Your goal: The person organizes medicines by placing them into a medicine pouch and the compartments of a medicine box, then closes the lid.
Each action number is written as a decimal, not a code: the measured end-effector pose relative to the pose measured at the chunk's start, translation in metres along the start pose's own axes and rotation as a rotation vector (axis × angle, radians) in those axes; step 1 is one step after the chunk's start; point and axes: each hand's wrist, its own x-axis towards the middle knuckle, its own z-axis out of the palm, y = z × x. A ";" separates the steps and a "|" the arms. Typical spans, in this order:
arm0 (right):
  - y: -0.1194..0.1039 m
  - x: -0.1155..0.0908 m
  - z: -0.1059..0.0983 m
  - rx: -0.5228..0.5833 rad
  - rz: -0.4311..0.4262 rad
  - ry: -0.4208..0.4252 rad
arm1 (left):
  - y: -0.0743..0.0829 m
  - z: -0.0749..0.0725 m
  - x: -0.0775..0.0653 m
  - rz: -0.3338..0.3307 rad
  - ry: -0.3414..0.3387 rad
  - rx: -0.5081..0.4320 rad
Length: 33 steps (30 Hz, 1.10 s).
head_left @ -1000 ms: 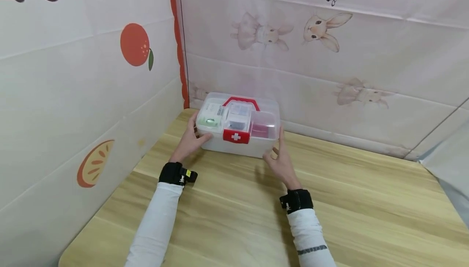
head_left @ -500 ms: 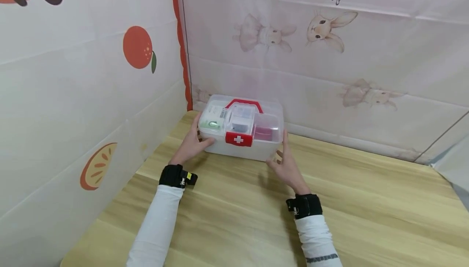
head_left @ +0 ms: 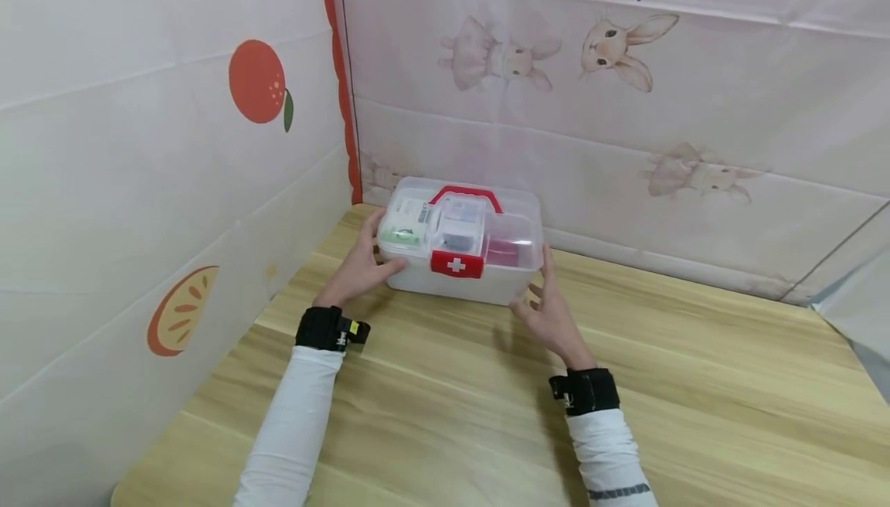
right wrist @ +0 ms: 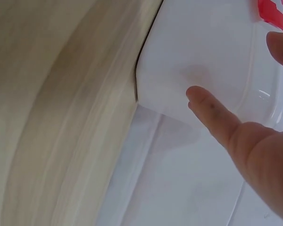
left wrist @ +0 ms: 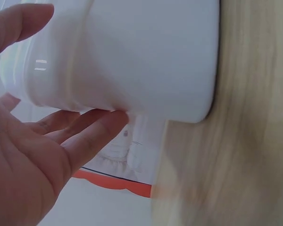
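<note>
A white first-aid box (head_left: 410,279) with a clear lid stands flat on the wooden table. Its red front latch (head_left: 456,264) bears a white cross, and a red handle (head_left: 467,192) lies folded on top. Packets and something pink show through the lid. My left hand (head_left: 356,266) is at the box's left end, thumb near the front corner; in the left wrist view its extended fingers (left wrist: 96,136) touch the side. My right hand (head_left: 554,323) is at the right end, with one straight finger (right wrist: 214,110) along the side and the thumb toward the front.
The box is at the back of the table (head_left: 431,399), close to the wall hanging (head_left: 556,128) printed with rabbits. A second sheet (head_left: 174,182) with fruit prints borders the table on the left. A pale cloth (head_left: 858,290) hangs by the far right corner.
The head view has shifted slightly. My right hand and forearm appear a little farther right and lower. Both hands stay at the box's ends, and its lid is still closed.
</note>
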 end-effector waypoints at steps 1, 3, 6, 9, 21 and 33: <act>-0.002 -0.002 -0.002 -0.006 -0.004 0.005 | 0.002 0.001 0.000 -0.001 -0.008 -0.004; -0.009 -0.007 -0.005 -0.014 -0.008 0.020 | 0.006 0.001 -0.001 -0.002 -0.026 -0.004; -0.008 -0.010 -0.008 -0.027 -0.026 0.056 | 0.010 0.002 -0.002 -0.005 -0.046 0.003; 0.006 -0.010 -0.011 -0.060 -0.040 0.092 | 0.014 0.004 -0.003 -0.013 -0.060 0.019; 0.022 -0.031 -0.026 -0.053 -0.029 0.164 | 0.037 0.017 -0.009 -0.066 -0.102 0.128; 0.027 -0.048 -0.036 0.036 -0.023 0.435 | 0.060 0.036 -0.015 -0.090 -0.163 0.224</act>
